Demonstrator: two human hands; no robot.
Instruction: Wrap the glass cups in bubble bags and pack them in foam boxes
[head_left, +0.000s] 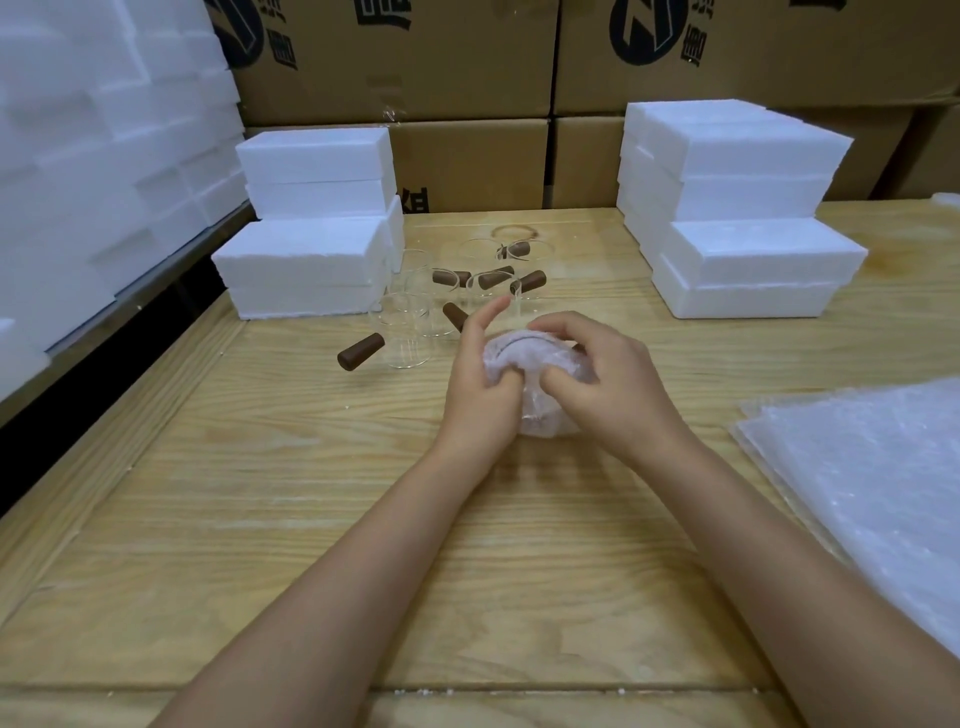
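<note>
Wooden bench (260, 519) fills the view. Back wall: cardboard cartons (467, 67), at least four visible, stacked two high. Far left: white foam blocks (93, 156) piled on a lower shelf, too many to count. On the bench, two groups of closed foam boxes: left group (306, 260) shows two, the upper one set back; right group (748, 260) shows at least three in steps, those behind can't be counted. Near right edge: flat stack of bubble bags (872, 478), count unreadable. Centre: left hand (480, 395) and right hand (613, 389) hold one wrapped cup (524, 353) between them, low over the bench. Left thumb and lower fingers grip the bundle, index finger sticks up free. Right-hand fingers (566, 327) are curled over the top, thumb pressed into the bag. Just beyond the hands, between the two foam groups: bare glass cups (410, 332) clustered together, six brown handles (361, 352) visible, plus one more rim at the back.
</note>
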